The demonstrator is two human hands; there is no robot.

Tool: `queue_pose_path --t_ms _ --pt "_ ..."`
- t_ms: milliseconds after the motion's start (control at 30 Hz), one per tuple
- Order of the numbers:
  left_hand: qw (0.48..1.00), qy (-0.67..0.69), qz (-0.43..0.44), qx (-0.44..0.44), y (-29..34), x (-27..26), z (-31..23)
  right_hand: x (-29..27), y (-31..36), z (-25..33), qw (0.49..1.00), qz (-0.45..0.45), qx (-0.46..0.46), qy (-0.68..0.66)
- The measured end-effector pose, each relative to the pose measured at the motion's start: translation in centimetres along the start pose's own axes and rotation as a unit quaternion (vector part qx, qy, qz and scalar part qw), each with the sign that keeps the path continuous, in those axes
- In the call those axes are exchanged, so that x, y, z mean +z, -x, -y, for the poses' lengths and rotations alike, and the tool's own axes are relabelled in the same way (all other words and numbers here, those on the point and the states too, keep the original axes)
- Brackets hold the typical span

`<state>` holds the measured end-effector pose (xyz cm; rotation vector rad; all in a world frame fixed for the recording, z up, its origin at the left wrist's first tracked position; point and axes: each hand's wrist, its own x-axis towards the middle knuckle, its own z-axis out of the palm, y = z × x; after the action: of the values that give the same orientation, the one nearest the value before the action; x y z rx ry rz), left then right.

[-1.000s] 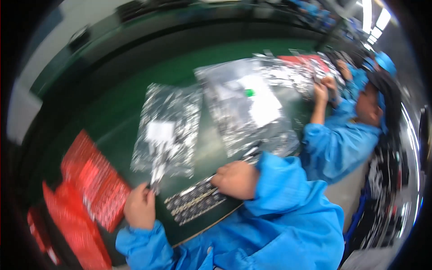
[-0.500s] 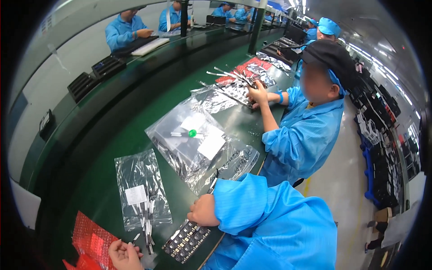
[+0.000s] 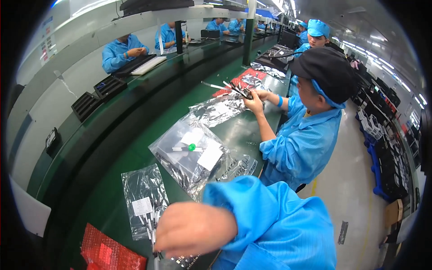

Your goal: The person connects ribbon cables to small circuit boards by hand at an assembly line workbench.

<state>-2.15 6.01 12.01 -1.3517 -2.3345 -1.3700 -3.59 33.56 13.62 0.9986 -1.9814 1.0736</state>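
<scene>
My right hand (image 3: 195,228), blue-sleeved and smeared by motion, is raised over the bench near its front edge. Its fingertips are bent down and hidden, so what they hold, if anything, does not show. Below it, part of a panel of small circuit boards (image 3: 186,261) peeks out at the lower edge. A clear plastic bag (image 3: 135,180) with a white label lies just beyond, with thin black-and-white strips (image 3: 150,224) at its near end, partly covered by my hand. My left hand is out of view.
Red bubble wrap (image 3: 112,252) lies at the lower left. A larger clear bag (image 3: 173,144) with white papers and a green round piece (image 3: 192,147) lies mid-bench. At right, a co-worker (image 3: 310,121) holds several strips. Black trays (image 3: 85,106) stand across the bench.
My right hand has lifted off the circuit board panel and swung left, nearer to me. My left hand has left the view. The whole view has shifted slightly.
</scene>
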Motion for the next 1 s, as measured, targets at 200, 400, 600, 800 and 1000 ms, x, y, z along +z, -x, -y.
queue_pose_path --t_ms 200,400,600,800,1000 --pt "0.985 -0.148 -0.088 0.031 0.2 4.3 0.2 5.2 1.2 1.1 0.957 0.268 0.066 -0.089" --pt "0.992 -0.102 -0.054 -0.048 1.1 5.8 1.9 5.2 3.3 -0.2 0.937 0.296 0.151 -0.109" --pt "0.974 -0.114 -0.131 -0.147 3.6 7.9 3.9 5.9 4.4 -3.1 0.89 0.351 0.293 0.006" --pt "0.974 -0.167 -0.014 -0.155 6.3 10.9 5.9 7.3 8.3 -3.5 0.824 0.419 0.38 0.024" --pt "0.981 -0.16 0.014 -0.111 4.9 12.2 6.4 7.8 9.5 -3.8 0.809 0.401 0.429 0.022"
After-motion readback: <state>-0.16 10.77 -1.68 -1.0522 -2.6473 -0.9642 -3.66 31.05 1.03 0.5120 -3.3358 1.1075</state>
